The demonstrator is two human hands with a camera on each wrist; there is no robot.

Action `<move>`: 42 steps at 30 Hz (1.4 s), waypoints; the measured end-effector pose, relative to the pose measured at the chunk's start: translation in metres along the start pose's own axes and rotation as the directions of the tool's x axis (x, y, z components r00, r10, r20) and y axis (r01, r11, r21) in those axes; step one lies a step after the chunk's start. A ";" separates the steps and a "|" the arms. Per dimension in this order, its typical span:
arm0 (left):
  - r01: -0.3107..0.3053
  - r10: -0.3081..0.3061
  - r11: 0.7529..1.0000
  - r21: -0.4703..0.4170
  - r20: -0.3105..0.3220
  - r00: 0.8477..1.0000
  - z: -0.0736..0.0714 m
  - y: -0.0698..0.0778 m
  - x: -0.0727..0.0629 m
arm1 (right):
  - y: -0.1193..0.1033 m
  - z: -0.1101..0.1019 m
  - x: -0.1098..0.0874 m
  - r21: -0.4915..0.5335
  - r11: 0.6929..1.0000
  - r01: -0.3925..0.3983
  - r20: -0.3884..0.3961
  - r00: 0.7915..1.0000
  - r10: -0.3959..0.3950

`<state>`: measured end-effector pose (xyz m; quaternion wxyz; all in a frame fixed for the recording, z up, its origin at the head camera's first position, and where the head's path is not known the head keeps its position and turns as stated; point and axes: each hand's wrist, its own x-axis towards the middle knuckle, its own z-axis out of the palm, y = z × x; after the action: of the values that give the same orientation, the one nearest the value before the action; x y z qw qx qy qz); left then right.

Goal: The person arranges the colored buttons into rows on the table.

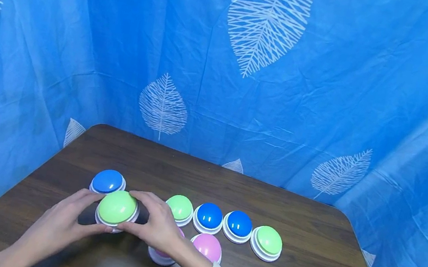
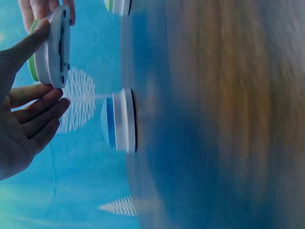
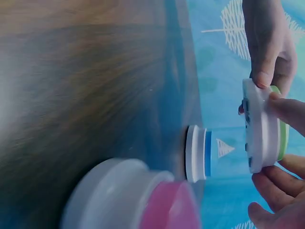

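Both hands hold a dome push button with a green top [image 1: 117, 207] and white base, lifted off the table. My left hand [image 1: 57, 218] pinches its left side between thumb and fingers. On the opposite side, the thumb and fingers of my right hand [image 1: 159, 225] grip its rim. In the left wrist view the white underside [image 2: 59, 47] is turned toward the table, with a gap between. A blue button [image 1: 107, 181] stands on the table just behind the held one. Below my right wrist sits a pink button [image 1: 161, 256], partly hidden by the hand.
Right of the hands stand a green button [image 1: 179, 208], two blue buttons [image 1: 210, 216] [image 1: 239, 224] and another green button [image 1: 269, 240] in a row. A second pink button [image 1: 207, 247] is beside the right forearm. Blue leaf-patterned curtains [image 1: 209, 58] enclose the dark wooden table [image 1: 318, 243].
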<state>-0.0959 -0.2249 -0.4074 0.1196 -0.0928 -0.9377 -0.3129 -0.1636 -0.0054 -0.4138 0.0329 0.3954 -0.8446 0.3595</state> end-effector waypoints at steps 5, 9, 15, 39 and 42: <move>-0.032 0.032 0.999 0.007 0.009 0.999 0.010 0.016 0.006 | 0.009 -0.010 -0.020 0.031 0.999 0.034 -0.081 0.996 -0.031; -0.048 0.047 0.999 0.005 0.036 0.998 0.019 0.027 0.012 | 0.015 -0.019 -0.036 0.096 0.995 -0.010 -0.116 0.993 0.022; -0.094 0.095 0.995 -0.017 0.090 0.991 0.036 0.042 0.022 | 0.024 -0.032 -0.060 0.120 0.991 -0.059 -0.154 0.985 0.077; -0.413 0.398 0.911 0.006 0.246 0.884 0.107 0.110 0.062 | 0.060 -0.092 -0.151 -0.161 0.975 -0.154 -0.328 0.940 0.095; -0.448 0.435 0.894 -0.011 0.260 0.862 0.115 0.118 0.066 | 0.061 -0.101 -0.160 -0.169 0.968 -0.184 -0.325 0.938 0.121</move>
<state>-0.1483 -0.0557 -0.4110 0.0683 -0.3414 -0.9064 -0.2392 -0.1189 0.1878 -0.4294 0.1766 0.2614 -0.8883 0.3338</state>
